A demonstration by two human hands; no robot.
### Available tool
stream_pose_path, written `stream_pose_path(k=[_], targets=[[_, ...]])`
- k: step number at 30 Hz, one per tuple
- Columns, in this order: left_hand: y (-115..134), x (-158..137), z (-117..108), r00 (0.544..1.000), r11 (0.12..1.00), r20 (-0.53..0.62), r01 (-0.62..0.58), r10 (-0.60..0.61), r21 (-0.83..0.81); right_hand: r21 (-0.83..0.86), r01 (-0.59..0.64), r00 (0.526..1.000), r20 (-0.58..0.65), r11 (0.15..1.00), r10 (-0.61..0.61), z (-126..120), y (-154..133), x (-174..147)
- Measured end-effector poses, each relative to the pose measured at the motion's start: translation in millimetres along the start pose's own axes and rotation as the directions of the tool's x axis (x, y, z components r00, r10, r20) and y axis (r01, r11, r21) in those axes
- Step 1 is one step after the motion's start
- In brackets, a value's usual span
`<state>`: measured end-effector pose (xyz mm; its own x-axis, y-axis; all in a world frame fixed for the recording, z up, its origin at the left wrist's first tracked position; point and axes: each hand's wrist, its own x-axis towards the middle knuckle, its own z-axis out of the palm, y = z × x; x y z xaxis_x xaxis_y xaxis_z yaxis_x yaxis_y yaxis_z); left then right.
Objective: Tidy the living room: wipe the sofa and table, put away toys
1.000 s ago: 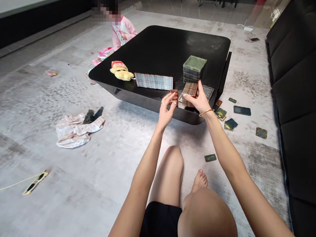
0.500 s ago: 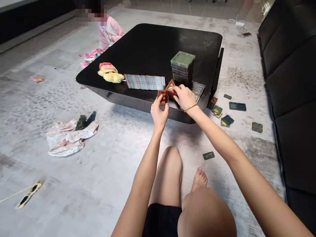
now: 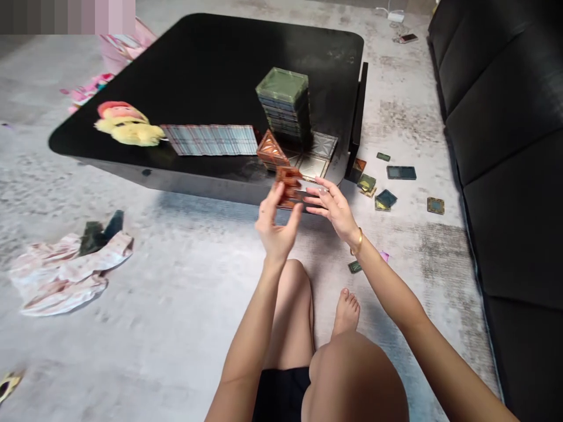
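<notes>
A small stack of orange-red translucent magnetic tiles [image 3: 288,183] is gripped between the thumb and fingers of my left hand [image 3: 277,230], over the table's near edge. My right hand [image 3: 336,212] is just right of it, empty, fingers spread towards the stack. Behind the held stack, orange triangular tiles [image 3: 270,150] stand piled on the table. To their left runs a long row of tiles on edge [image 3: 213,140]. A tall pile of square tiles with a green top [image 3: 284,85] rises behind, and pale clear tiles [image 3: 314,166] lie flat near the right corner.
The low black table [image 3: 220,58] bears a yellow plush toy [image 3: 129,126] at its left. Loose tiles [image 3: 401,172] lie on the floor between table and black sofa [image 3: 492,158]. Crumpled cloth [image 3: 73,272] lies at left. A person in pink [image 3: 125,44] is beyond the table.
My right hand has let go of the triangular tiles, moved down towards me and opened. My left hand has lifted its orange stack slightly off the table. The view has shifted right.
</notes>
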<state>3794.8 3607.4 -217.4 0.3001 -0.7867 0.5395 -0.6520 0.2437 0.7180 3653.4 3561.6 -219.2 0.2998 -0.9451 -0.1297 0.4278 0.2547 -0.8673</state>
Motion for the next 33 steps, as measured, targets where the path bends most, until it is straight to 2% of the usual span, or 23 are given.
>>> stream_pose_path(k=[2,5,8,11,13,14,16,18,19,21,24,26,27,29,31,32,33], targets=[[9,-12,20,0.987,0.996,0.131,-0.093,0.093,-0.005,0.039,0.007,1.0,0.0,0.999,-0.007,-13,1,-5],[10,-10,48,0.968,0.994,0.226,-0.105,0.109,-0.031,-0.007,0.06,0.997,-0.043,0.998,-0.06,-32,-6,10],[-2,6,62,0.989,0.998,0.134,-0.06,0.061,-0.014,-0.116,0.088,0.995,-0.043,0.989,-0.093,-43,-18,42],[-19,21,69,0.999,0.998,-0.034,0.016,-0.014,0.054,-0.312,0.134,0.988,-0.033,0.941,-0.151,-33,-29,76],[-27,24,74,0.994,0.992,-0.079,0.078,-0.07,0.096,-0.513,0.16,0.977,-0.04,0.843,-0.21,-19,-32,91],[-31,23,76,0.993,0.988,-0.071,0.099,-0.092,0.115,-0.622,0.158,0.971,-0.045,0.767,-0.236,-11,-33,96],[-35,20,80,0.992,0.979,-0.022,0.127,-0.125,0.157,-0.792,0.104,0.965,-0.067,0.602,-0.255,4,-30,99],[-37,17,82,0.987,0.968,0.028,0.148,-0.157,0.204,-0.862,0.023,0.961,-0.121,0.507,-0.249,17,-24,95],[-38,16,82,0.984,0.962,0.045,0.156,-0.17,0.223,-0.867,-0.008,0.957,-0.15,0.499,-0.247,21,-21,92],[-37,17,81,0.98,0.955,0.072,0.165,-0.188,0.247,-0.843,-0.018,0.952,-0.179,0.538,-0.247,28,-15,86],[-34,19,78,0.977,0.949,0.088,0.166,-0.195,0.267,-0.756,0.069,0.958,-0.132,0.65,-0.254,25,-10,76],[-33,17,75,0.98,0.949,0.085,0.148,-0.178,0.278,-0.681,0.137,0.94,-0.138,0.719,-0.311,4,-3,69],[-35,12,73,0.984,0.952,0.082,0.129,-0.157,0.279,-0.661,0.163,0.916,-0.174,0.732,-0.361,-13,4,66],[-42,-6,70,0.993,0.96,0.069,0.068,-0.09,0.273,-0.684,0.156,0.836,-0.293,0.713,-0.464,-62,26,63],[-56,-36,72,0.997,0.967,0.078,-0.027,0.007,0.254,-0.752,0.033,0.762,-0.407,0.658,-0.504,-122,53,65],[-64,-54,77,0.992,0.968,0.112,-0.088,0.063,0.233,-0.783,-0.069,0.76,-0.443,0.619,-0.476,-153,66,68],[-72,-73,85,0.976,0.968,0.18,-0.155,0.12,0.198,-0.81,-0.169,0.778,-0.459,0.561,-0.429,-181,79,73]])
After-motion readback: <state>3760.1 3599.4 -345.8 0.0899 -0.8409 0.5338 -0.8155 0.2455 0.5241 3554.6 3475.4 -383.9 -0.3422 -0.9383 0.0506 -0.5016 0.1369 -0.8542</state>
